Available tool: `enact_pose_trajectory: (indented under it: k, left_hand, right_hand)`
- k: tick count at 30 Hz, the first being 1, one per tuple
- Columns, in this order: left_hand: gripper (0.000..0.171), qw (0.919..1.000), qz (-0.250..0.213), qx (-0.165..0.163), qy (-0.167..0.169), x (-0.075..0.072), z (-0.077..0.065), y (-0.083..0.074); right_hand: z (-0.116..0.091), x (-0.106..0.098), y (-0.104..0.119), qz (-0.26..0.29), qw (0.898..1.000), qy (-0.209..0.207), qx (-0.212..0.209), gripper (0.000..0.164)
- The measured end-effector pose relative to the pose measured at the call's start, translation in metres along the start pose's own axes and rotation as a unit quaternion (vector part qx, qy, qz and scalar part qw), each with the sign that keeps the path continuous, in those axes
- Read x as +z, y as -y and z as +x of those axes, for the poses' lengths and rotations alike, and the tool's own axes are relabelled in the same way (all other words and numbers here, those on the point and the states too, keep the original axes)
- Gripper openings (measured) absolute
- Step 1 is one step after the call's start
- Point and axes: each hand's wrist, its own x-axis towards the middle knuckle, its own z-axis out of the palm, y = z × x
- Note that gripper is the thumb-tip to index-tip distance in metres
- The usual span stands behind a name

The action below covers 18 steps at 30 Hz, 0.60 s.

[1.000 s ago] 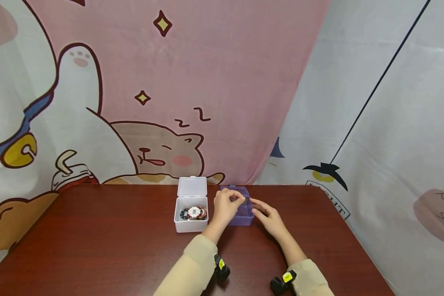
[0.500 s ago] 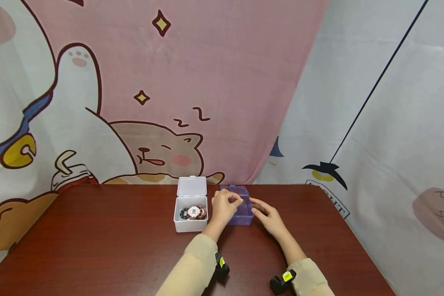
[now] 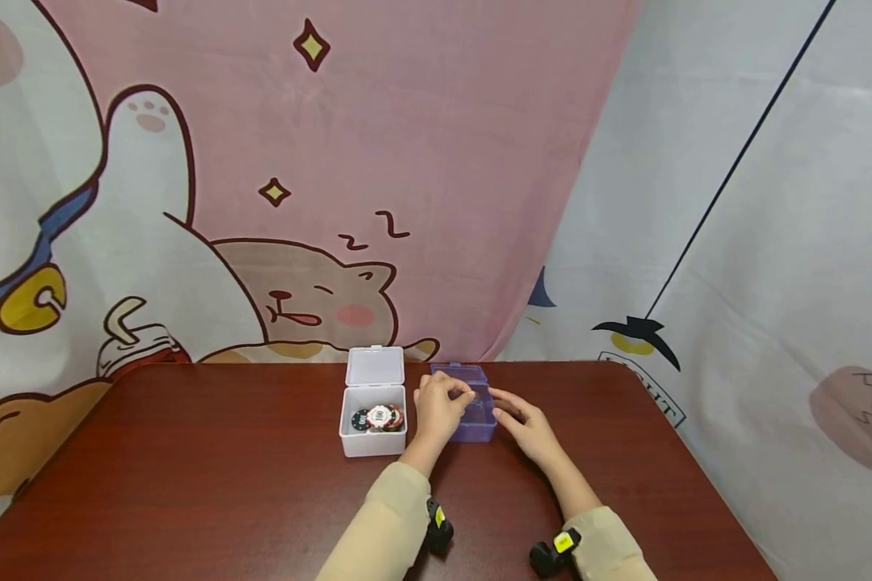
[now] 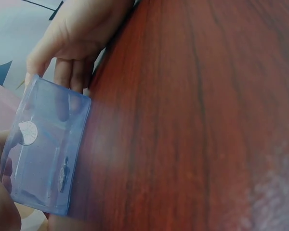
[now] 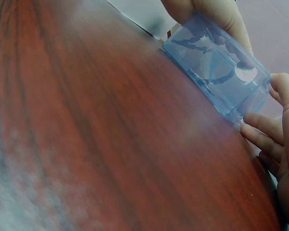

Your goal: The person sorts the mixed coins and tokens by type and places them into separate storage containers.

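Note:
My left hand (image 3: pixel 438 407) is over the translucent purple box (image 3: pixel 472 433) and pinches a small silver coin (image 4: pixel 28 133) between thumb and fingertips, seen through the wall in the left wrist view. A second coin (image 4: pixel 61 178) shows lower in the box; the right wrist view shows the pinched coin (image 5: pixel 245 72) too. At the box's right side, my right hand (image 3: pixel 529 429) touches the outer wall with its thumb and fingers. The purple lid (image 3: pixel 462 372) stands raised at the back. My left hand covers part of the box in the head view.
A white box (image 3: pixel 374 444) stands left of the purple one, its lid (image 3: pixel 375 367) raised. Several poker chips (image 3: pixel 379 417) lie in it. Both boxes are near the far edge of the dark red wooden table (image 3: pixel 211 484), before a cartoon-printed cloth (image 3: pixel 443 161).
The left fingertips have shifted slightly within the purple box, and the pinched coin is less visible in the head view. The right hand stays at the box's side. The head view has drifted slightly.

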Motion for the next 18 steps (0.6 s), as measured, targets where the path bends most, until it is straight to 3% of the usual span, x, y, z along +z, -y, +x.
enact_pose_trajectory:
  k: [18]
  left_hand:
    - [0.007, 0.9998, 0.016, 0.009, 0.004, -0.0005, -0.0032, 0.0009]
  right_hand:
    - [-0.0013, 0.0011, -0.0028, 0.003, 1.000, 0.000, 0.003, 0.036]
